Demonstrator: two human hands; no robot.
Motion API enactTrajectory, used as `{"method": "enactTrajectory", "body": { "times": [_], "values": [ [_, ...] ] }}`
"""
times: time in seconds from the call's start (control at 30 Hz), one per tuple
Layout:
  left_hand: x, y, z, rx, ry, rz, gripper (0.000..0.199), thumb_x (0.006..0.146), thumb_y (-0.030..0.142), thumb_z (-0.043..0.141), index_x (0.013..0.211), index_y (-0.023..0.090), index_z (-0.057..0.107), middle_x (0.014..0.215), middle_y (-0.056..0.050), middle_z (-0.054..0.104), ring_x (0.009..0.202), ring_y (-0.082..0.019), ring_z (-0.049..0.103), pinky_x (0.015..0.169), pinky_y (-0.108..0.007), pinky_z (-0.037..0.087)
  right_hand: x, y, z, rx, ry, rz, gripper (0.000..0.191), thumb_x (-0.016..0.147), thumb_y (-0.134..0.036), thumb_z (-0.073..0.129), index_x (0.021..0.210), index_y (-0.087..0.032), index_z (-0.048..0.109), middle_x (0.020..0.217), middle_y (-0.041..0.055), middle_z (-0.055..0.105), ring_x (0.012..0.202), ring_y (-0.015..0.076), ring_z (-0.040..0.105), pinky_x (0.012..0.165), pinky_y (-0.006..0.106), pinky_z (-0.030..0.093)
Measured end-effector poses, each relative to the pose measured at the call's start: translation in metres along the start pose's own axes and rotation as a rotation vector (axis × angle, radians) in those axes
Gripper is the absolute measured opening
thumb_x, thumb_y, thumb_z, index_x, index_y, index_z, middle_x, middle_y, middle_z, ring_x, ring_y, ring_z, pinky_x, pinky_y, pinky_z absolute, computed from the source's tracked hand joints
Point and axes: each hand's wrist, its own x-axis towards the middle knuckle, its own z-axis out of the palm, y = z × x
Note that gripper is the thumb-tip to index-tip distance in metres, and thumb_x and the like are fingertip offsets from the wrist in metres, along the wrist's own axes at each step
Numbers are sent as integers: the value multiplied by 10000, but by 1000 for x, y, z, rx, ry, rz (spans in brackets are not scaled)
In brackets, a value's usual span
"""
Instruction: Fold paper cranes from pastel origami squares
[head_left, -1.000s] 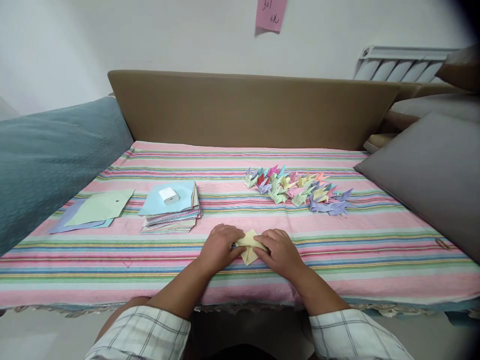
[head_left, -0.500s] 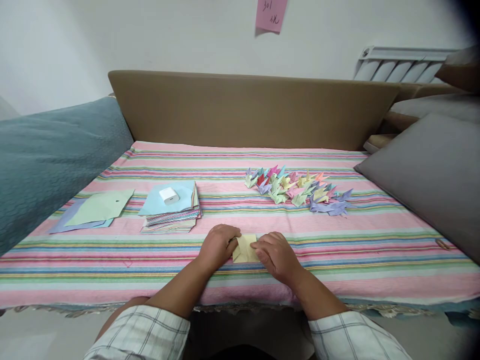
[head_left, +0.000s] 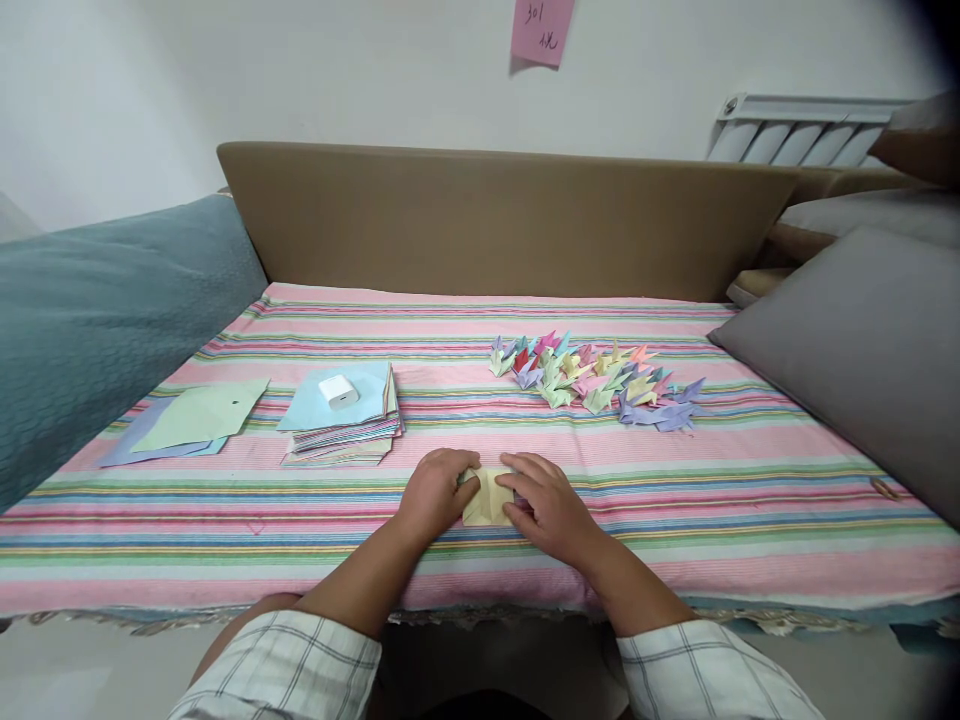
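Note:
A small folded pale yellow paper (head_left: pixel 489 498) lies on the striped cloth between my hands. My left hand (head_left: pixel 437 492) holds its left edge, the thumb on top near the upper left corner. On the other side, my right hand (head_left: pixel 547 505) rests with its fingers spread over the right edge, the fingertips touching the paper. Folded paper cranes (head_left: pixel 585 378) in many colours sit in a cluster beyond my right hand. To the left stands a stack of coloured paper (head_left: pixel 345 430) with a white charger block (head_left: pixel 338 391) on top.
Loose green and purple sheets (head_left: pixel 199 415) lie at the left of the striped cloth (head_left: pixel 300 545). A blue-green cushion (head_left: pixel 112 300) borders the left side, grey cushions (head_left: pixel 870 340) the right. A brown backrest (head_left: pixel 495 220) runs along the back.
My right hand's fingers have spread apart and its index and middle fingers have shifted up and left over the paper. The paper has moved very slightly left.

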Motion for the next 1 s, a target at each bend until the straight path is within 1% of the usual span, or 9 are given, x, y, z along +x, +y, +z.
{"method": "enactTrajectory", "body": {
  "times": [0.07, 0.27, 0.4, 0.5, 0.6, 0.67, 0.73, 0.83, 1.0],
  "values": [
    [0, 2, -1, 11, 3, -12, 238, 739, 149, 565, 962, 208, 623, 991, -37, 687, 935, -214, 610, 863, -380, 457, 0, -1, -1, -10, -18, 1, 281, 835, -276, 523, 1096, -204, 597, 1241, 93, 563, 1140, 243, 472, 960, 418, 340],
    [1, 3, -2, 39, 16, -39, 216, 748, 182, 577, 955, 221, 627, 942, -35, 690, 904, -213, 604, 844, -373, 449, 2, -5, -3, -17, -72, 6, 245, 895, -237, 438, 1063, -241, 617, 1069, 61, 607, 987, 200, 518, 869, 375, 356],
    [3, 3, -3, 5, -8, -76, 225, 739, 176, 594, 958, 224, 616, 942, -23, 690, 904, -208, 601, 832, -363, 452, 2, -4, -2, -17, -72, 5, 228, 885, -256, 468, 1061, -237, 612, 1006, 59, 602, 937, 201, 515, 835, 369, 357],
    [3, 4, -4, -34, -9, -101, 175, 715, 158, 618, 878, 219, 596, 966, -19, 691, 898, -201, 607, 803, -349, 460, 1, -2, 0, -19, -55, 13, 242, 874, -307, 499, 1072, -221, 609, 987, 67, 594, 921, 207, 512, 825, 370, 361],
    [3, 6, -5, -47, -17, -103, 95, 691, 151, 640, 745, 203, 582, 1024, -31, 687, 928, -208, 613, 826, -364, 453, 1, -2, 1, -21, -59, 29, 274, 873, -351, 505, 1084, -212, 610, 971, 75, 586, 909, 214, 507, 823, 375, 363],
    [3, 8, -7, -39, -54, -81, 57, 695, 164, 636, 674, 197, 595, 1089, -45, 670, 994, -219, 604, 885, -390, 430, 1, -2, 0, -22, -74, 42, 290, 875, -355, 503, 1103, -210, 606, 966, 76, 583, 907, 216, 504, 824, 375, 363],
    [2, 9, -8, -15, -106, -49, 89, 717, 186, 614, 628, 196, 617, 1155, -57, 643, 1054, -230, 584, 935, -412, 402, 1, -3, -1, -27, -87, 52, 295, 880, -327, 492, 1128, -207, 596, 963, 74, 581, 910, 215, 502, 825, 372, 363],
    [0, 9, -10, 40, -161, 1, 122, 731, 201, 589, 622, 199, 644, 1229, -66, 601, 1084, -243, 559, 964, -440, 379, 1, -4, -2, -27, -95, 53, 299, 886, -261, 456, 1150, -206, 584, 963, 69, 582, 909, 210, 498, 826, 371, 361],
    [-1, 9, -13, 53, -200, 20, 43, 683, 192, 621, 697, 208, 658, 1292, -61, 554, 1122, -252, 523, 987, -451, 362, 1, -3, 1, -9, -65, 58, 265, 839, -239, 513, 1087, -206, 598, 966, 64, 591, 909, 212, 503, 832, 374, 359]
  ]
}}
